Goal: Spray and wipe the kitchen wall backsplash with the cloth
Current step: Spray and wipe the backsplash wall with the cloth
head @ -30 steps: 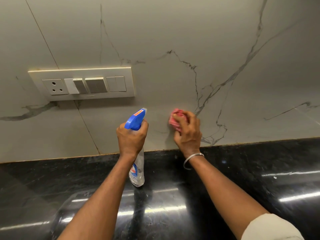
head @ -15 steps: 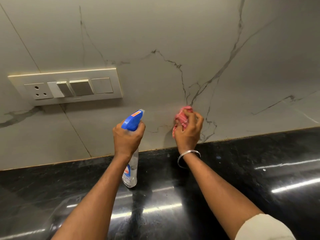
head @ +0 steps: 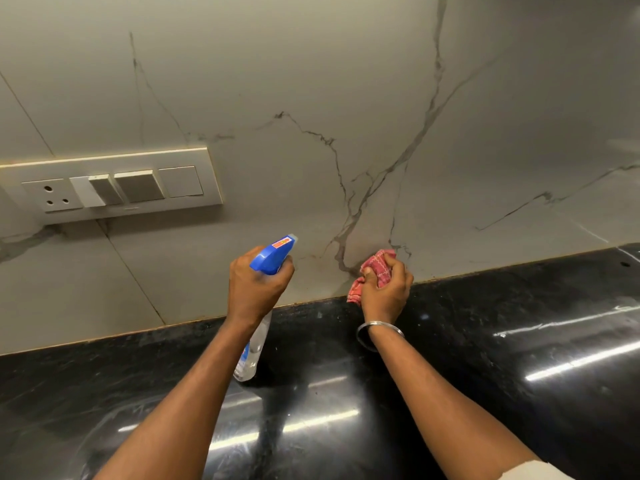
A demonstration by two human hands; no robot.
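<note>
My left hand [head: 256, 289] grips a clear spray bottle [head: 254, 351] by its neck, its blue trigger head [head: 273, 254] pointing at the grey-veined marble backsplash [head: 311, 81]. My right hand [head: 386, 292] holds a bunched red checked cloth [head: 375, 268] against the lowest strip of the backsplash, just above the seam with the counter. A metal bangle sits on my right wrist.
A cream switch plate [head: 110, 187] with a socket and rocker switches is mounted on the wall to the left. A glossy black stone counter [head: 519, 358] runs below, reflecting ceiling lights.
My right hand has carried the cloth down and to the right along the wall, from mid-height to the counter seam. The left hand still holds the bottle in much the same pose.
</note>
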